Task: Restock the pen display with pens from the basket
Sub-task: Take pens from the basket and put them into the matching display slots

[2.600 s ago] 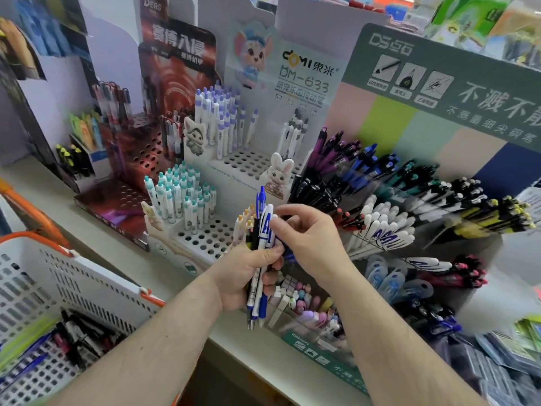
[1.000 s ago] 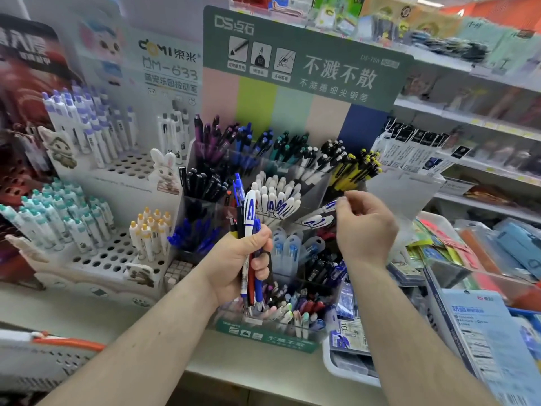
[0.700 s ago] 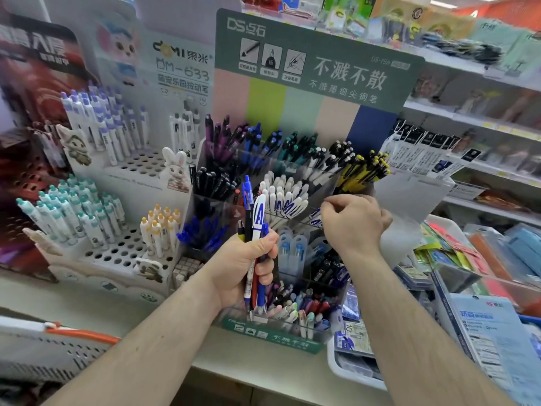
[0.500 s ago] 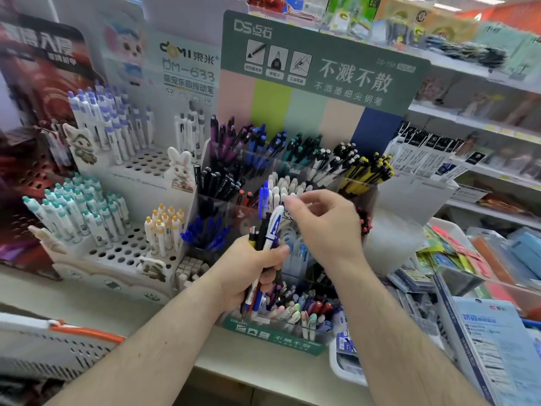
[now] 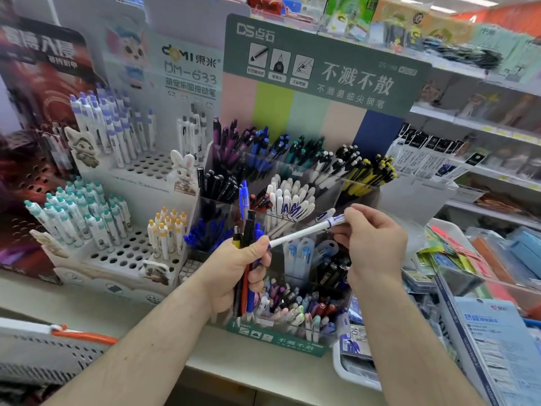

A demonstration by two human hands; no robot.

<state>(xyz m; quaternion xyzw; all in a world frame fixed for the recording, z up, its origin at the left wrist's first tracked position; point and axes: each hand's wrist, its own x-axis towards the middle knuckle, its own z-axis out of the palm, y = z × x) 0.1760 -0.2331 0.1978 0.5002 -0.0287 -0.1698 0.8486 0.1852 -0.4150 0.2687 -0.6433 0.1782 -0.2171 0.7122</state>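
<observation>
Shelf: pale counter [image 5: 205, 373] runs across the front of a stationery aisle, with stocked shelves [image 5: 480, 118] rising behind on the right.
Pen display: clear tiered stand [image 5: 360, 197] under a green header card [image 5: 322, 68], its compartments filled with purple, blue, teal, black, yellow and white pens leaning outward; green label strip along its foot.
Neighbouring stands: white perforated rack [image 5: 123, 253] to the left with upright teal-capped, purple-capped and yellow-capped pens, many holes bare; dark red stand [image 5: 35, 118] further left.
Basket: white mesh wall with orange rim [image 5: 82, 336], only its corner in view at lower left, just below the counter edge; its contents cannot be seen.
Right side: white tray [image 5: 351, 373] and packaged goods crowd against the display's right flank.
Open room: bare strip of counter in front of the display foot; air between the forearms and the lower compartments.
Left hand [image 5: 237, 271]: fingers curled round a bundle of pens [image 5: 247, 238] held upright, blue, black and red barrels among them, just in front of the display's lower tiers.
Right hand [image 5: 371, 244]: fingertips pinching one white pen [image 5: 304, 231] near its blue-banded end; the pen lies slantwise, its other end at the left thumb.
White-pen compartment [image 5: 289, 200]: directly behind the pinched pen, apart from it.
</observation>
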